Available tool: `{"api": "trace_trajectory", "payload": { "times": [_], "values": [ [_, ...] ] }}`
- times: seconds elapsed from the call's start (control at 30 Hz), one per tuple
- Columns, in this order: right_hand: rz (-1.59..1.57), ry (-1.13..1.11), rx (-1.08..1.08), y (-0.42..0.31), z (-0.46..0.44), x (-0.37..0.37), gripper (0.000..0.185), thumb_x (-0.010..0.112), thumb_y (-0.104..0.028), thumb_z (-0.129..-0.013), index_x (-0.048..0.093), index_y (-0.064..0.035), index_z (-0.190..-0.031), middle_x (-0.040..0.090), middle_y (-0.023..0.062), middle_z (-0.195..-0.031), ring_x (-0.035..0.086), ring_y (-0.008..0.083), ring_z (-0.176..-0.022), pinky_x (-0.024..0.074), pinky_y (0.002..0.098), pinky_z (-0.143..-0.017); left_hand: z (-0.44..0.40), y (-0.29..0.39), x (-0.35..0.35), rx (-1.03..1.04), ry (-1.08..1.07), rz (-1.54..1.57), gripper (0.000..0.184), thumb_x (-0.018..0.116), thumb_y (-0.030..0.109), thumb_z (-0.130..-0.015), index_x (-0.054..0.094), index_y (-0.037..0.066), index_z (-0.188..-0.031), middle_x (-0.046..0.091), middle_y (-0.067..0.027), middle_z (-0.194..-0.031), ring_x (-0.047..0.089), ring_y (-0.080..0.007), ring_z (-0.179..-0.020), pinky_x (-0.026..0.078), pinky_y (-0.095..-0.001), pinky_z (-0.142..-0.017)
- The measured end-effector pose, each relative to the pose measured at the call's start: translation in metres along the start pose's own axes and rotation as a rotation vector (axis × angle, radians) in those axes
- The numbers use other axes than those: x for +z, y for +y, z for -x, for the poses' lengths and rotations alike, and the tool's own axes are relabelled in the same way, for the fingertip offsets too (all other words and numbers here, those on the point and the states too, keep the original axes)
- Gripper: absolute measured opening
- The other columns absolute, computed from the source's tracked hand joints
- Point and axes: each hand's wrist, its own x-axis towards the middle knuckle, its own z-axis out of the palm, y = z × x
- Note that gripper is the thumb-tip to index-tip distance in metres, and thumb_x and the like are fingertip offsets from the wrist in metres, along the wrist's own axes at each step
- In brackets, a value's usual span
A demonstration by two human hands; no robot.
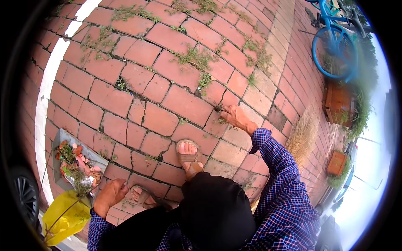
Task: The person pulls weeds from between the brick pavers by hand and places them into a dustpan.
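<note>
Small weed point(221, 120) in a joint of the red brick paving point(187, 104), just right of centre in the frame. Right hand point(238, 118) is down at it, fingertips bent in low at the bricks — can't tell if they're closed on the weed or only touching. Checked sleeve runs from that wrist toward lower right.

More weed tufts point(194, 58) grow in the joints, upper middle of frame. Sandal-clad feet point(188, 152) lower centre, near a black head covering point(217, 211) at the bottom. Left hand point(110, 195), lower left, has its fingers curled; can't tell if it grips anything. Just beside it: grey dustpan point(63, 167) with pulled greenery and pink and orange scraps (mixed, hard to separate), plus a yellow bag point(63, 217) below.

White painted line point(43, 104) down the left side, part of a dark wheel point(26, 192) lower left. Straw broom point(302, 136) right of the right forearm — then planter boxes point(338, 104) and a blue bicycle point(335, 50), upper right, partly blurred.
</note>
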Motion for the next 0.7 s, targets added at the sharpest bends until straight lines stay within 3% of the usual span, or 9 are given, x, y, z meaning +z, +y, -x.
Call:
{"api": "trace_trajectory", "payload": {
  "times": [0.13, 0.2, 0.27, 0.4, 0.47, 0.5, 0.6, 0.7],
  "values": [
    [-0.126, 0.12, 0.141, -0.01, 0.032, -0.05, 0.033, 0.059, -0.027, -0.096, 0.067, 0.0023, -0.108, 0.072, 0.0212, -0.092, 0.069, 0.0367, -0.078, 0.0526, 0.0473, -0.07, -0.008, -0.002, 0.003, 0.006, -0.046, -0.002, 0.034, 0.065, 0.022, -0.092, 0.068, -0.007, -0.109, 0.07, -0.0298, -0.091, 0.068, -0.0469, -0.088, 0.054, -0.0486, -0.078],
    [-0.384, 0.135, 0.35, -0.004, 0.04, -0.066, 0.039, 0.061, -0.029, -0.097, 0.065, 0.0029, -0.118, 0.071, 0.0228, -0.091, 0.07, 0.0319, -0.076, 0.0535, 0.044, -0.067, -0.01, 0.001, 0.002, 0.076, 0.009, -0.05, 0.033, 0.064, 0.022, -0.092, 0.068, -0.007, -0.108, 0.07, -0.0295, -0.09, 0.068, -0.0468, -0.087, 0.054, -0.0488, -0.077],
    [-0.482, 0.18, 0.401, -0.01, 0.05, -0.064, 0.043, 0.065, -0.03, -0.097, 0.063, 0.0028, -0.125, 0.071, 0.0241, -0.094, 0.07, 0.0273, -0.077, 0.054, 0.0415, -0.066, -0.011, 0.009, -0.003, 0.055, -0.012, -0.029, 0.033, 0.064, 0.022, -0.092, 0.068, -0.007, -0.107, 0.069, -0.0297, -0.091, 0.068, -0.0468, -0.088, 0.054, -0.0489, -0.078],
    [0.017, 0.515, -0.004, 0.023, 0.051, 0.006, 0.043, 0.069, -0.032, -0.096, 0.063, 0.0028, -0.12, 0.067, 0.0246, -0.099, 0.067, 0.0392, -0.086, 0.0537, 0.0467, -0.077, -0.01, 0.013, -0.006, -0.037, -0.098, -0.011, 0.032, 0.064, 0.023, -0.093, 0.067, -0.007, -0.103, 0.068, -0.0301, -0.089, 0.066, -0.0473, -0.088, 0.052, -0.0499, -0.077],
    [-0.087, 0.385, 0.311, -0.017, 0.043, 0.014, 0.043, 0.07, -0.034, -0.095, 0.062, 0.004, -0.112, 0.065, 0.0261, -0.103, 0.063, 0.0448, -0.095, 0.0516, 0.0502, -0.082, -0.009, 0.011, -0.006, -0.016, -0.088, -0.024, 0.031, 0.064, 0.023, -0.093, 0.067, -0.007, -0.101, 0.068, -0.0299, -0.088, 0.066, -0.0476, -0.087, 0.052, -0.0503, -0.076],
    [-0.111, 0.376, 0.356, -0.023, 0.041, 0.024, 0.041, 0.072, -0.034, -0.093, 0.061, 0.0044, -0.105, 0.065, 0.028, -0.106, 0.063, 0.0461, -0.097, 0.0509, 0.0517, -0.081, -0.008, 0.01, -0.005, 0.003, -0.078, -0.035, 0.031, 0.064, 0.023, -0.093, 0.066, -0.007, -0.099, 0.067, -0.0297, -0.086, 0.066, -0.0479, -0.086, 0.051, -0.0506, -0.075],
    [-0.042, 0.469, 0.413, -0.039, 0.041, 0.037, 0.041, 0.074, -0.033, -0.092, 0.061, 0.0039, -0.104, 0.064, 0.0286, -0.105, 0.063, 0.0466, -0.095, 0.0506, 0.0519, -0.08, -0.007, 0.007, -0.001, 0.009, -0.01, 0.013, 0.03, 0.064, 0.023, -0.093, 0.065, -0.007, -0.096, 0.066, -0.0292, -0.084, 0.065, -0.0481, -0.084, 0.051, -0.0512, -0.074],
    [-0.146, 0.493, 0.407, -0.017, 0.037, 0.049, 0.039, 0.078, -0.03, -0.086, 0.063, 0.0035, -0.098, 0.066, 0.0289, -0.096, 0.064, 0.0469, -0.09, 0.0509, 0.0526, -0.078, -0.009, 0.006, -0.001, 0.015, -0.007, 0.006, 0.031, 0.064, 0.024, -0.093, 0.065, -0.007, -0.096, 0.067, -0.0293, -0.085, 0.065, -0.0479, -0.085, 0.051, -0.0512, -0.075]
  ]
}}
